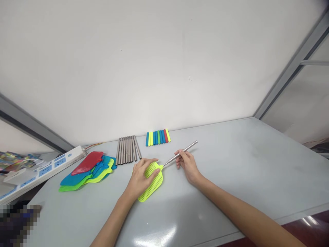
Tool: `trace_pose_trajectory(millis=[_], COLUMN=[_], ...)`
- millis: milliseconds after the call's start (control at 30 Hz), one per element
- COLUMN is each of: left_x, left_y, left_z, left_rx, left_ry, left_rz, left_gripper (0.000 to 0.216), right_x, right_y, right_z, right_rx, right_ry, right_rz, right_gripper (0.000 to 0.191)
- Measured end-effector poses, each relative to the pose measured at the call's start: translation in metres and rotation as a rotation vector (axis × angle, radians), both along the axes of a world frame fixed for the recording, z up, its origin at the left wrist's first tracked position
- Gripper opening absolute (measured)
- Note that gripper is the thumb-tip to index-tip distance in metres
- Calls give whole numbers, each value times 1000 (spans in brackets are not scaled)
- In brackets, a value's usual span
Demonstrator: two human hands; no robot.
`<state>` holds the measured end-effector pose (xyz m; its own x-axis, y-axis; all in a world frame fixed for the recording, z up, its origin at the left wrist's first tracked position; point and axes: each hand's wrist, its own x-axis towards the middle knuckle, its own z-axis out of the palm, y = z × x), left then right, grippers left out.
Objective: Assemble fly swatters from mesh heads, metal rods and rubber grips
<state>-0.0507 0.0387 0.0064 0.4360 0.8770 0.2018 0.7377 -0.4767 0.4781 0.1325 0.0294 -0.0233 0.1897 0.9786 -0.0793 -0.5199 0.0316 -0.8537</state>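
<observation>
My left hand (144, 173) is closed around a yellow-green perforated fly swatter head (151, 190), thumb on its face and fingers over the far edge. A silver metal telescopic rod (190, 146) meets the narrow neck of the swatter head. My right hand (186, 164) grips that rod near its middle, with the rod's free end pointing up and to the right. Just beyond my left hand lies a row of several similar metal rods (125, 151). Farther back, several coloured handle sleeves (158, 137) in blue, yellow, green and red lie side by side.
A pile of swatter heads, with a red one (88, 163) on top, lies at the left. A white power strip (55, 164) with a plugged-in adapter (20, 175) runs along the left edge of the grey table (244, 157). A white wall (164, 68) stands behind.
</observation>
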Motion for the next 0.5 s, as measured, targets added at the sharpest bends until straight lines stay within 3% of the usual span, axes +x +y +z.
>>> trace_pose_trajectory(millis=[500], left_x=[-2], left_y=[0], left_z=[-3], left_rx=[-102], left_ry=[-107], left_rz=[-41], left_gripper=[32], right_x=[1], right_y=[3], right_z=[-1], right_rx=[10], right_ry=[2], right_rz=[27], right_gripper=[29])
